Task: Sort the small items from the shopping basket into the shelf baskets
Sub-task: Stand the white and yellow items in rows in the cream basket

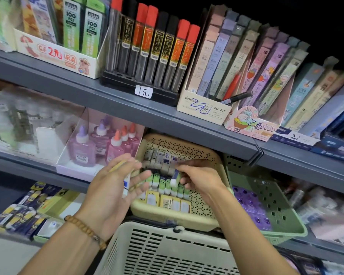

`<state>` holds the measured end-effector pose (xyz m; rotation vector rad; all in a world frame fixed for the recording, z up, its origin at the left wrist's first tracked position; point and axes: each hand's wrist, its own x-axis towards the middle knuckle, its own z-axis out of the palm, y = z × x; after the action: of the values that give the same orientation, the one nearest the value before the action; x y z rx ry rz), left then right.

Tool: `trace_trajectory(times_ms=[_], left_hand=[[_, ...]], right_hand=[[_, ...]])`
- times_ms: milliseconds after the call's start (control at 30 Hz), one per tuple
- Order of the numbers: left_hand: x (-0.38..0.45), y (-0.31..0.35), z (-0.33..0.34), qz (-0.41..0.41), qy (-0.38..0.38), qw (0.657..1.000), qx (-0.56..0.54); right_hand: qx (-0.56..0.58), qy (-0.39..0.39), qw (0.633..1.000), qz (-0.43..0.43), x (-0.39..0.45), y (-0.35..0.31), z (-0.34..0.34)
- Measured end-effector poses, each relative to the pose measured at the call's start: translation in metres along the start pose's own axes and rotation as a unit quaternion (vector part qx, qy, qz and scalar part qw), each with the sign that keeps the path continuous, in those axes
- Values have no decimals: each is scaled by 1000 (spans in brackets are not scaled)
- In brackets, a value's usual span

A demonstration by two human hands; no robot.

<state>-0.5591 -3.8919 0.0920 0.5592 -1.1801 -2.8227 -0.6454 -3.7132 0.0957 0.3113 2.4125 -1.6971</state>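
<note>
The right hand [199,178] pinches one small eraser [174,178], green and white, just above the rows in the beige shelf basket [207,161]. The left hand [115,187], palm turned inward with fingers loosely curved, holds a few small items against its fingers: one white piece with a blue mark [126,184] shows plainly, the rest blur together, so their count cannot be told. A bead bracelet [85,231] circles the left wrist.

In the beige basket lie three bands of erasers: a back row of grey-sleeved ones [163,158], a middle row of about seven green-and-white ones [167,187], and a front row of about four yellow-sleeved ones [173,203]. To its right sits one green basket [282,231] holding purple packs. Below both hands is the cream shopping basket [167,253]; its contents are out of sight.

Left of the beige basket, a tray holds about six glue bottles [99,143], purple and pink. On the shelf above stand ten lead tubes [153,48], six red-capped, four black-capped.
</note>
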Motion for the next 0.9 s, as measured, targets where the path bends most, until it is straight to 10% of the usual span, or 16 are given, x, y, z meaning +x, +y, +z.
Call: trace_trajectory(times_ms=[467, 733, 900], left_hand=[[-3, 10, 0, -53, -63, 996, -19], [-7, 4, 2, -47, -45, 997, 28], [-9, 2, 4, -46, -62, 995, 58]], right_hand=[[-293, -16, 956, -20, 43, 21, -10], [-144, 5, 989, -37, 22, 22, -13], [-68, -171, 970, -160, -27, -7, 8]])
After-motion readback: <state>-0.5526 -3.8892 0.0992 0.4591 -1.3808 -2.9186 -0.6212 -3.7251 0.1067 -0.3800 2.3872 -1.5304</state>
